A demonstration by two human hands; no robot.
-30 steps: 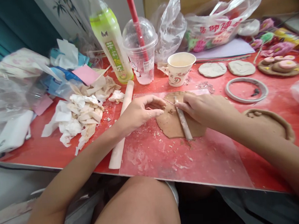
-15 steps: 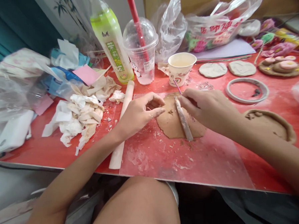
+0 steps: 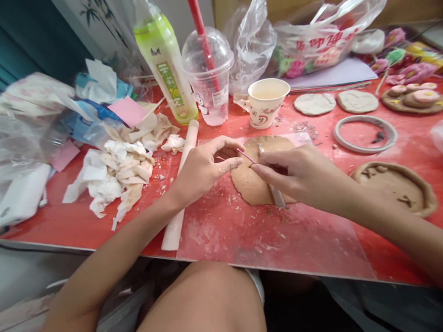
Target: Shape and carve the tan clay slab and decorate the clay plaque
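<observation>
Right hand pinches a thin pink stick; left hand is loosely curled beside its tip, with a gap between thumb and fingers. Under the right hand, the brown clay slab lies on a clear sheet over the bench. A slip of the stick could gouge the clay; bumping the flat strip across it could smear the surface; a lowered right forearm might dent the clay dish.

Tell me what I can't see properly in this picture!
All in the head view:
Thin pink stick: one end is hidden by the fingers of the right hand.
Whether its other tip touches the left hand: too small to tell.
Grey strip on the brown clay slab: the right hand covers its middle.
Green bottle and red straw: tops cut off by the upper edge.
Clear cup's small label: too blurred to read.
</observation>
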